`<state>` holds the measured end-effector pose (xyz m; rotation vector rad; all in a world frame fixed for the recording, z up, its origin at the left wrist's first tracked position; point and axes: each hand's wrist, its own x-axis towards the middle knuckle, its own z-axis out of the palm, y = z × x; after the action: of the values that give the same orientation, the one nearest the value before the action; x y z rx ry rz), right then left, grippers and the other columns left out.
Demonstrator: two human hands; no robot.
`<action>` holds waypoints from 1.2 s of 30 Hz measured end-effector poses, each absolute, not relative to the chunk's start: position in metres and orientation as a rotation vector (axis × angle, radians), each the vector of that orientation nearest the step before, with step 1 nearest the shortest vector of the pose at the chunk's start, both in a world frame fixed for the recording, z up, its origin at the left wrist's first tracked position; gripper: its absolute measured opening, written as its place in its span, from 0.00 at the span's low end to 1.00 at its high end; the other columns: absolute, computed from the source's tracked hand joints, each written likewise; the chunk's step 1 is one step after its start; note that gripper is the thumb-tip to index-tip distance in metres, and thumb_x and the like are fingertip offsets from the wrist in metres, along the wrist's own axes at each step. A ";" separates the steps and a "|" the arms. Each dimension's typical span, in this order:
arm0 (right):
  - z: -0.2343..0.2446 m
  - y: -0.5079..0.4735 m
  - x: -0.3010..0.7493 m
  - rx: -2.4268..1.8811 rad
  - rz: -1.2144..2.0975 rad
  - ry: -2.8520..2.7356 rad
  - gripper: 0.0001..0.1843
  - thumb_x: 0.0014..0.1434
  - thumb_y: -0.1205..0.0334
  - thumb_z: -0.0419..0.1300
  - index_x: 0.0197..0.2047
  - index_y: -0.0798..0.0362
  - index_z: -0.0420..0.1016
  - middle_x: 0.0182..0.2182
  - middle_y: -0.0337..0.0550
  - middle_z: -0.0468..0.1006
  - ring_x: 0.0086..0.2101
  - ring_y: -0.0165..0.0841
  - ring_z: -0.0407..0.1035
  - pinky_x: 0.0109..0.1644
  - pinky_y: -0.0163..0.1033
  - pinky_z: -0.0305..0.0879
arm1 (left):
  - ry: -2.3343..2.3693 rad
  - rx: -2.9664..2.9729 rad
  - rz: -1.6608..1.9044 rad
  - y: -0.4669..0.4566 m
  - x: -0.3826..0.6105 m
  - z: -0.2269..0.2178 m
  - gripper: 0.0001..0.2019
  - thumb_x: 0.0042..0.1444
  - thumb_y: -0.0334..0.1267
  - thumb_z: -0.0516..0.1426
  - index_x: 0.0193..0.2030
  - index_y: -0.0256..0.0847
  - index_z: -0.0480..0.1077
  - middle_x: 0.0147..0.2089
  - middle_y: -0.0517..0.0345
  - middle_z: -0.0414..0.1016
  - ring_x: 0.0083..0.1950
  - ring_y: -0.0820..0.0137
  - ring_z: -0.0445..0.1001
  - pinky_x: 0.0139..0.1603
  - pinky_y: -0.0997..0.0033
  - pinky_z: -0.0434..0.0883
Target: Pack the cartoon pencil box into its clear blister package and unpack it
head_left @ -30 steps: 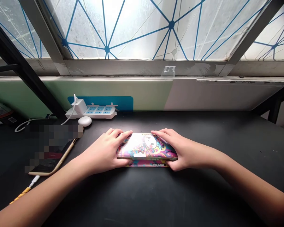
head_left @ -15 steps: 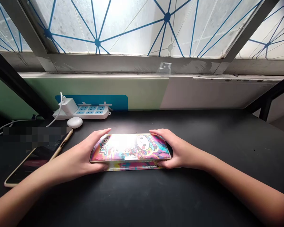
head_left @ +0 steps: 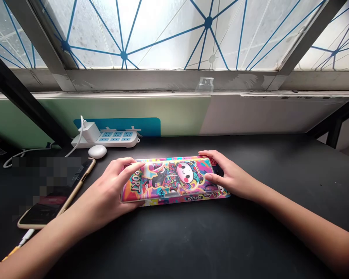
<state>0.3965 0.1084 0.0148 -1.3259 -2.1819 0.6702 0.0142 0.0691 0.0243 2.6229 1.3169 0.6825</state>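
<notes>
A colourful pencil box (head_left: 171,180) with a cartoon figure on its lid lies in the middle of the black desk (head_left: 192,240). My left hand (head_left: 113,192) grips its left end, thumb under the near edge and fingers curled over the lid. My right hand (head_left: 229,176) holds the right end, fingers resting on the lid's far corner and thumb on its top. The lid is tilted up along its near edge, so its printed face shows toward me.
A phone (head_left: 56,193) with a cable lies at the left. Behind it sit a white oval case (head_left: 97,151) and a power strip (head_left: 110,137) with a charger plugged in. A window sill with a clear holder (head_left: 205,85) runs along the back.
The lid has been raised along its near edge from nearly flat, showing its picture. My left hand slid toward the box's left end. The view shifted slightly.
</notes>
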 end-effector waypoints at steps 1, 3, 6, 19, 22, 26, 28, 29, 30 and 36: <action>0.016 0.108 0.395 -1.336 0.657 -2.162 0.36 0.60 0.38 0.63 0.65 0.45 0.64 0.61 0.51 0.70 0.57 0.48 0.69 0.59 0.53 0.69 | 1.301 2.655 0.711 0.070 0.014 0.023 0.37 0.56 0.42 0.65 0.71 0.51 0.56 0.66 0.46 0.60 0.66 0.51 0.66 0.63 0.54 0.71; 0.019 0.106 0.392 -1.345 0.621 -2.139 0.34 0.59 0.38 0.65 0.63 0.45 0.66 0.58 0.50 0.72 0.55 0.47 0.70 0.58 0.53 0.70 | 1.279 2.693 0.730 0.070 0.013 0.023 0.37 0.57 0.42 0.65 0.71 0.51 0.56 0.66 0.46 0.60 0.66 0.51 0.66 0.63 0.53 0.71; 0.025 0.102 0.388 -1.328 0.596 -2.118 0.32 0.56 0.39 0.68 0.58 0.45 0.70 0.55 0.48 0.73 0.53 0.46 0.71 0.56 0.51 0.71 | 1.285 2.720 0.719 0.071 0.013 0.023 0.38 0.59 0.44 0.64 0.73 0.52 0.53 0.67 0.45 0.61 0.67 0.49 0.65 0.65 0.50 0.69; 0.037 0.091 0.388 -1.057 0.332 -2.099 0.32 0.50 0.49 0.75 0.55 0.45 0.71 0.49 0.45 0.72 0.47 0.41 0.72 0.48 0.45 0.75 | 1.569 2.106 0.985 0.075 0.010 0.024 0.46 0.58 0.57 0.64 0.76 0.53 0.45 0.67 0.46 0.66 0.66 0.47 0.70 0.63 0.42 0.72; 0.041 0.088 0.389 -0.946 0.141 -2.106 0.36 0.51 0.53 0.76 0.61 0.45 0.68 0.50 0.47 0.72 0.46 0.41 0.72 0.46 0.45 0.75 | 1.493 2.161 1.197 0.072 0.011 0.023 0.46 0.55 0.52 0.67 0.75 0.53 0.49 0.63 0.47 0.68 0.62 0.51 0.72 0.58 0.49 0.77; 0.045 0.084 0.390 -0.835 -0.025 -2.130 0.35 0.56 0.61 0.73 0.64 0.44 0.66 0.44 0.45 0.77 0.42 0.39 0.75 0.47 0.45 0.76 | 1.351 2.414 1.311 0.071 0.011 0.026 0.43 0.57 0.44 0.68 0.74 0.54 0.52 0.56 0.53 0.72 0.56 0.57 0.75 0.55 0.56 0.78; 0.045 0.081 0.388 -0.775 -0.069 -2.205 0.28 0.58 0.62 0.71 0.60 0.43 0.70 0.42 0.44 0.79 0.41 0.39 0.76 0.46 0.44 0.76 | 1.283 2.633 1.245 0.071 0.011 0.031 0.34 0.60 0.40 0.66 0.70 0.55 0.59 0.53 0.55 0.75 0.53 0.59 0.76 0.56 0.56 0.76; 0.044 0.080 0.387 -0.761 -0.085 -2.246 0.25 0.60 0.62 0.70 0.59 0.43 0.71 0.43 0.45 0.80 0.41 0.39 0.76 0.45 0.44 0.76 | 1.254 2.723 1.188 0.070 0.011 0.033 0.29 0.61 0.38 0.65 0.67 0.54 0.64 0.53 0.55 0.76 0.52 0.59 0.77 0.56 0.57 0.75; 0.044 0.079 0.385 -0.756 -0.095 -2.284 0.22 0.61 0.61 0.68 0.57 0.42 0.72 0.43 0.45 0.81 0.42 0.40 0.77 0.45 0.44 0.76 | 1.232 2.788 1.131 0.069 0.011 0.036 0.24 0.61 0.37 0.64 0.63 0.53 0.68 0.53 0.55 0.76 0.52 0.59 0.77 0.55 0.57 0.75; 0.040 0.075 0.378 -0.717 -0.153 -2.479 0.07 0.67 0.65 0.59 0.45 0.44 0.77 0.37 0.41 0.84 0.34 0.36 0.76 0.42 0.44 0.73 | 1.097 3.048 0.787 0.063 0.016 0.047 0.09 0.66 0.30 0.56 0.46 0.48 0.75 0.40 0.58 0.80 0.42 0.65 0.77 0.51 0.60 0.71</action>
<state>0.3775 0.0748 0.0400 -0.7174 -2.4792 -0.1534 0.0159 0.0634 0.0470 3.0482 1.0973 0.7871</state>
